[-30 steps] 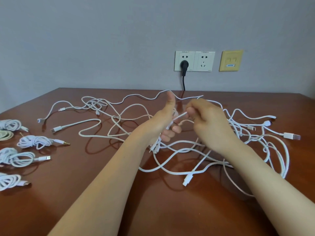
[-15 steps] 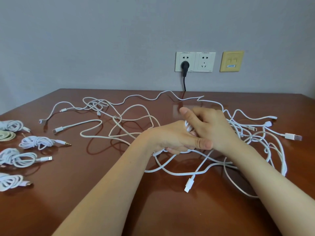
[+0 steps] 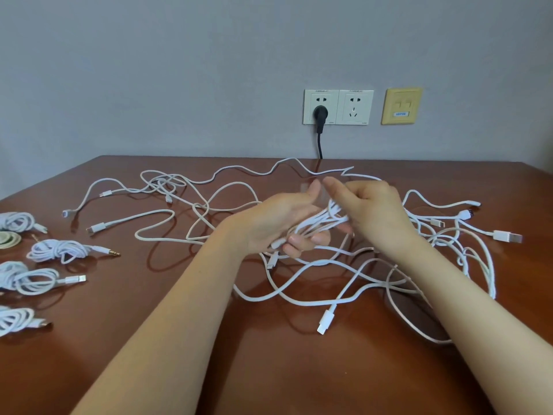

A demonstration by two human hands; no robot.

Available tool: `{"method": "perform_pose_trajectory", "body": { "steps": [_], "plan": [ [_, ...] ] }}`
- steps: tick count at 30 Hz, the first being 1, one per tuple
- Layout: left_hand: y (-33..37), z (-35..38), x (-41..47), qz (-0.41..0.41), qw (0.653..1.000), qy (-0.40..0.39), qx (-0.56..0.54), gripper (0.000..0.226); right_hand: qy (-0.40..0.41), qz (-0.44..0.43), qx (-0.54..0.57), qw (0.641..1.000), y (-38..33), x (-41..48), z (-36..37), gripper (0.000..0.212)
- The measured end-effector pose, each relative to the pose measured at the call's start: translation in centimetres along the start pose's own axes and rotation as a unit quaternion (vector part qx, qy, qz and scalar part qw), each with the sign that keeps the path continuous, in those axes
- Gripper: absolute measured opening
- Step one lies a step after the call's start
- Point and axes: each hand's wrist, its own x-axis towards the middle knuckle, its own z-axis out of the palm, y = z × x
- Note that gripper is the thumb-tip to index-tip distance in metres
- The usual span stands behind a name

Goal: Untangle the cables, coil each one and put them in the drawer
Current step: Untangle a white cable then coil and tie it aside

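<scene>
Part-wound coil (image 3: 315,223) of white cable: lying across left hand (image 3: 278,226), palm up, fingers curled round the strands from below. Right hand (image 3: 371,205) touching the coil on its right side, fingers curled, gripping the same strands. Long axis of coil slanting lower left to upper right. Loose tail dropping below both hands to bench (image 3: 284,369), into tangle (image 3: 440,235), nearer right hand. Next wrap judged to feed from there. Finished coils (image 3: 57,251) well apart at left edge. Drawer not in view.
</scene>
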Motion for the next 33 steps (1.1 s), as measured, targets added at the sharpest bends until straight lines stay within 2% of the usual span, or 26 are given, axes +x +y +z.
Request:
{"method": "perform_pose_trajectory", "body": {
  "steps": [4, 7, 12, 14, 17, 20, 23, 25, 28, 30, 33],
  "plan": [
    [-0.1, -0.3, -0.4, -0.010, 0.998, -0.025, -0.061, 0.040, 0.032, -0.012, 0.001, 0.999, 0.0, 0.0, -0.1, 0.058],
    [0.1, 0.0, -0.1, -0.014, 0.998, 0.006, -0.062, 0.035, 0.059, -0.017, -0.039, 0.997, 0.2, 0.0, 0.0, 0.058],
    [0.3, 0.8, 0.0, -0.018, 0.990, 0.118, 0.071, 0.023, 0.084, -0.011, -0.139, 0.987, 0.5, -0.2, 0.2, 0.057],
    [0.3, 1.3, 0.1, -0.001, 0.975, 0.174, 0.135, 0.022, 0.095, -0.002, -0.165, 0.982, 0.3, -0.2, 0.2, 0.056],
    [0.3, 2.1, 0.7, 0.026, 0.939, 0.241, 0.244, 0.033, 0.113, 0.006, -0.184, 0.977, 0.4, -0.1, 0.0, 0.054],
    [0.2, 3.0, 1.3, 0.059, 0.923, 0.266, 0.272, 0.040, 0.134, 0.021, -0.199, 0.971, 0.6, 0.0, -0.2, 0.055],
    [0.1, 3.0, 1.6, 0.077, 0.918, 0.262, 0.287, 0.041, 0.120, 0.024, -0.201, 0.972, 0.5, 0.1, -0.4, 0.054],
    [0.0, 2.8, 1.5, 0.077, 0.917, 0.246, 0.304, 0.041, 0.089, 0.034, -0.183, 0.979, 0.6, 0.3, -0.7, 0.052],
    [-0.1, 2.5, 1.1, 0.074, 0.938, 0.203, 0.270, 0.045, 0.035, 0.065, -0.121, 0.990, 0.8, 0.6, -1.3, 0.048],
    [0.0, 2.5, 0.7, 0.079, 0.954, 0.168, 0.235, 0.049, -0.018, 0.107, 0.009, 0.994, 0.8, 0.9, -1.9, 0.036],
    [0.2, 2.7, 0.5, 0.107, 0.964, 0.140, 0.199, 0.043, -0.128, 0.146, 0.203, 0.960, 0.8, 1.0, -2.9, 0.031]
  ]
}}
